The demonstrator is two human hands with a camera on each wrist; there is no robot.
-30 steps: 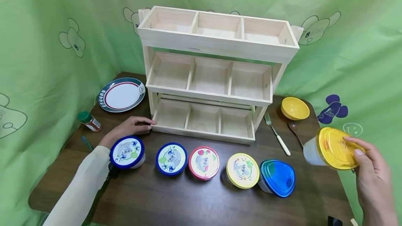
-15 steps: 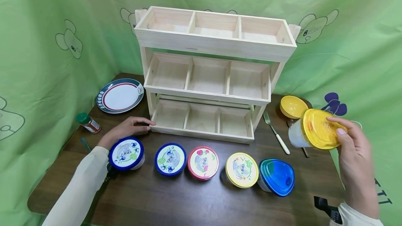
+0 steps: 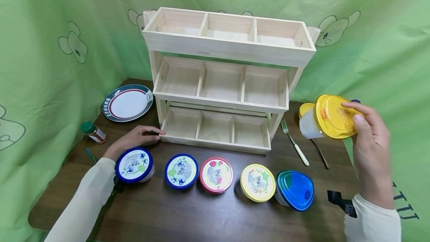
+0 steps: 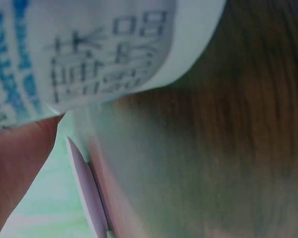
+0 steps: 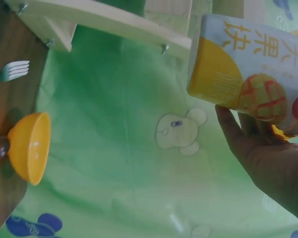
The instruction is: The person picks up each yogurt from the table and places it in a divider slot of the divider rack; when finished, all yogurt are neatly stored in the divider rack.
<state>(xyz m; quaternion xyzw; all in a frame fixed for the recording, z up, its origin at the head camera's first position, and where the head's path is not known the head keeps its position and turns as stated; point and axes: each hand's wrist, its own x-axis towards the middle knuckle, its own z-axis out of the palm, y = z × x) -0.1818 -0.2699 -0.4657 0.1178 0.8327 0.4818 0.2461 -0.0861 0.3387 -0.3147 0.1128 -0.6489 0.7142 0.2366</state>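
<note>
My right hand grips a yogurt cup with a yellow lid, held tilted in the air at the right. The right wrist view shows mango and other fruit printed on this cup. My left hand reaches past a blue-lidded yogurt cup, and its outstretched fingertips touch the lower left corner of the wooden three-tier rack. In the left wrist view a white printed tub hides most of that hand. More cups stand in front: blue-lidded, red-lidded, yellow-lidded and blue triangular-lidded.
Each rack tier has three compartments. At the left are an oval plate and a green-capped spice jar. A fork and a brown-handled spoon lie at the right, near a yellow bowl. Green cloth surrounds the table.
My right hand has carried the yellow-lidded yogurt cup left and upward, so it now covers most of the yellow bowl in the head view. My left hand stays at the rack corner.
</note>
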